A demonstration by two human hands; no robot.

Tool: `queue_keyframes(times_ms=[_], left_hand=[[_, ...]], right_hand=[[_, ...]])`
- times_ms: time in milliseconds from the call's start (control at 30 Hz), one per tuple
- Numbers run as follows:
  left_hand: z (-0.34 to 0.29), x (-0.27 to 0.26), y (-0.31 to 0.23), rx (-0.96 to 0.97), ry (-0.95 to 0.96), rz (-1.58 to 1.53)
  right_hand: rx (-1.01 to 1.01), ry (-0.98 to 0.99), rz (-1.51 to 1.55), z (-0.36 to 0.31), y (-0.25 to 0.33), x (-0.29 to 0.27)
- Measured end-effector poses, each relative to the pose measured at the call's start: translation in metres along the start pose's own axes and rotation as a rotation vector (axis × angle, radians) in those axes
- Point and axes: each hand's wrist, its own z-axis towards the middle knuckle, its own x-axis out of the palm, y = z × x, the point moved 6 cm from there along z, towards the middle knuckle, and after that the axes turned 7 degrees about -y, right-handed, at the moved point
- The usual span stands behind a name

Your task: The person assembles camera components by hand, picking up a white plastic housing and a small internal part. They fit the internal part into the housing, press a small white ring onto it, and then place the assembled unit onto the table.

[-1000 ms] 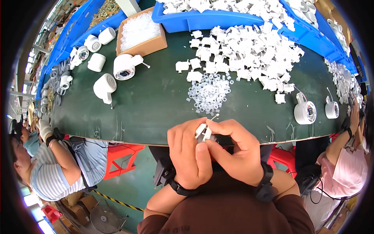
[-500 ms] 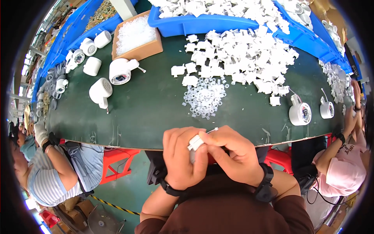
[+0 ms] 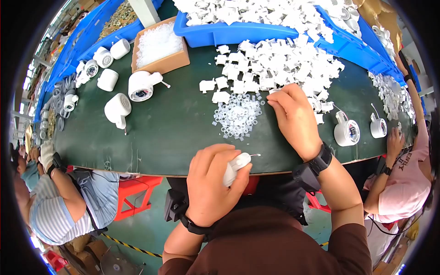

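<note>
My left hand (image 3: 213,183) is closed round a white round-bodied plastic housing (image 3: 239,162) just over the table's near edge. Its narrow arm points up and right, with a thin wire tipped in white sticking out; the palm and fingers hide most of the body. My right hand (image 3: 293,121) is stretched forward over the table, thumb and fingers bent together at the near edge of a heap of small white plastic brackets (image 3: 256,85). A white piece shows at its fingertips, but whether it is gripped is unclear. Left of that hand lie translucent rings (image 3: 236,114).
Blue bins (image 3: 238,34) line the back. A cardboard box (image 3: 176,62) of clear pieces stands beside several white housings (image 3: 118,107) on the left. Two wired housings (image 3: 347,133) lie right. Co-workers (image 3: 68,197) sit on both sides, near red stools (image 3: 137,195).
My right hand has left the housing and reached forward and right to the bracket heap. My left hand keeps the housing, whose rounded arm and wire now show.
</note>
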Motion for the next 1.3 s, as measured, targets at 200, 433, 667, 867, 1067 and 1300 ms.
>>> queue_keyframes(times_ms=[200, 433, 667, 867, 1067, 1300], left_hand=[[-0.001, 0.0, -0.006, 0.073, 0.015, 0.121], [0.0, 0.004, -0.003, 0.077, 0.046, 0.107], [-0.001, 0.006, -0.001, 0.113, 0.012, 0.083], [-0.004, 0.005, -0.001, 0.124, -0.078, 0.058], [-0.013, 0.004, 0.004, 0.157, -0.141, 0.043], [-0.002, -0.002, 0.002, 0.163, -0.003, 0.037]], right_hand=[[0.344, 0.249, 0.683, -0.02, 0.026, -0.02], [0.654, 0.471, 1.135, -0.052, 0.059, -0.004], [0.872, 0.56, 1.317, -0.059, 0.059, 0.006], [0.87, 0.427, 1.271, -0.062, 0.074, 0.006], [0.89, 0.367, 1.389, -0.067, 0.072, 0.007], [0.938, 0.377, 1.378, -0.072, 0.072, 0.016]])
